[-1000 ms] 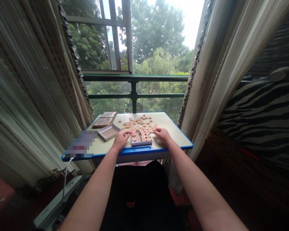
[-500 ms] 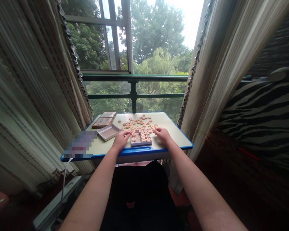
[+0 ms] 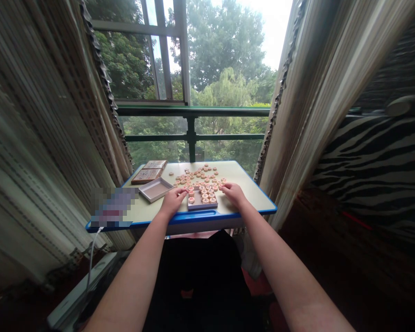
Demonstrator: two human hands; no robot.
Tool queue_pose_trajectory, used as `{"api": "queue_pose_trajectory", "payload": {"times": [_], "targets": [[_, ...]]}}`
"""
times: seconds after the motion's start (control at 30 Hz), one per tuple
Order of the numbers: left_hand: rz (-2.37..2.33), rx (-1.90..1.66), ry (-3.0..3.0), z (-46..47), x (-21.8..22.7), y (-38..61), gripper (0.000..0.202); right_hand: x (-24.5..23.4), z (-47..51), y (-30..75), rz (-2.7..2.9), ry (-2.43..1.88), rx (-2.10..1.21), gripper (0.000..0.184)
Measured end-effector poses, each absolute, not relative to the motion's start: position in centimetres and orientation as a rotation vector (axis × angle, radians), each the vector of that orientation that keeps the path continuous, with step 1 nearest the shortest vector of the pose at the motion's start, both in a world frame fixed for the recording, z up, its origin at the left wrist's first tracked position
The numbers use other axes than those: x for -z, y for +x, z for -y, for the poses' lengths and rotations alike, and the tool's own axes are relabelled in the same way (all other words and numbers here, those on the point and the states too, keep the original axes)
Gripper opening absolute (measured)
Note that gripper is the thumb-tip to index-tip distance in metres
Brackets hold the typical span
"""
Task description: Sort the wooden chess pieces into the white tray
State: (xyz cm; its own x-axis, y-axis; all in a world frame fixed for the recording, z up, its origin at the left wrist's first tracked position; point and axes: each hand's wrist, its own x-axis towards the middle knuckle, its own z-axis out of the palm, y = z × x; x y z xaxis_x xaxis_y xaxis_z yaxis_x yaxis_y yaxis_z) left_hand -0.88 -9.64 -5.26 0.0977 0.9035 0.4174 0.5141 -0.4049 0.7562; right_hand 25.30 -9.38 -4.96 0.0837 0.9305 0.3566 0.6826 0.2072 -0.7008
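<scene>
A shallow open box [image 3: 203, 207] lies near the table's front edge, holding round Chinese chess pieces [image 3: 205, 196] in rows on its right side. A few more pieces with red marks [image 3: 191, 200] stand along its left side, and a bare strip shows between them. My left hand [image 3: 173, 202] is at the box's left wall, thumb and fingers pinched together. At the box's right rear corner is my right hand [image 3: 234, 193], also closed in a pinch. Whatever either hand holds is too small to make out. Loose pieces [image 3: 202, 174] lie scattered behind the box.
The box's lid [image 3: 156, 189] lies open side up on the left of the table [image 3: 252, 193]. Behind it is a folded wooden chessboard [image 3: 148, 171]. A blurred-out flat device with a white cable [image 3: 90, 258] lies at the left corner. Curtains [image 3: 287, 115] flank the table.
The view has shifted very slightly. Both hands stay in nearly the same places, and the pieces and box look unchanged.
</scene>
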Motion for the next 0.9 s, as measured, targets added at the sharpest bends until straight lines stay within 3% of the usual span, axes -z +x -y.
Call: {"api": "queue_pose_trajectory", "payload": {"times": [0.9], "targets": [[-1.531,-1.350,2.003,9.8,5.1,-1.2,0.032,3.6,8.1,25.3,1.622,-1.641,-0.344,0.020]]}}
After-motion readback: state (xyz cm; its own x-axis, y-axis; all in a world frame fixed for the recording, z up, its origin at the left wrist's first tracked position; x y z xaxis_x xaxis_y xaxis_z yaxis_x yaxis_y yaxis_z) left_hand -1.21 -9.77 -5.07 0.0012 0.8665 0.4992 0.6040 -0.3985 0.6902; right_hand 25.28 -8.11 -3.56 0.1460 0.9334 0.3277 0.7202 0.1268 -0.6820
